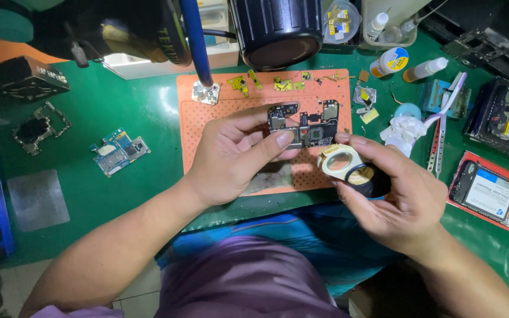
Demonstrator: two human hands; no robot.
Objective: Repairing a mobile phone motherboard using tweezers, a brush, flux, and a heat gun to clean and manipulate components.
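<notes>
My left hand (234, 154) pinches a dark phone circuit board (304, 123) by its lower edge, holding it over an orange silicone work mat (207, 121). My right hand (393, 197) grips two small rolls of tape, a cream one (338, 161) and a black one (369, 179), with its fingertips touching the board's right end. A black microscope lens barrel (278, 29) hangs just above the mat.
A green bench (142, 112) carries a blue circuit board (119, 152), a metal frame piece (41, 126), a grey pad (37, 200), small yellow parts (283, 85) on the mat, tweezers (437, 144), glue bottles (425, 68), white tissue (405, 129) and an opened phone (493, 194) at right.
</notes>
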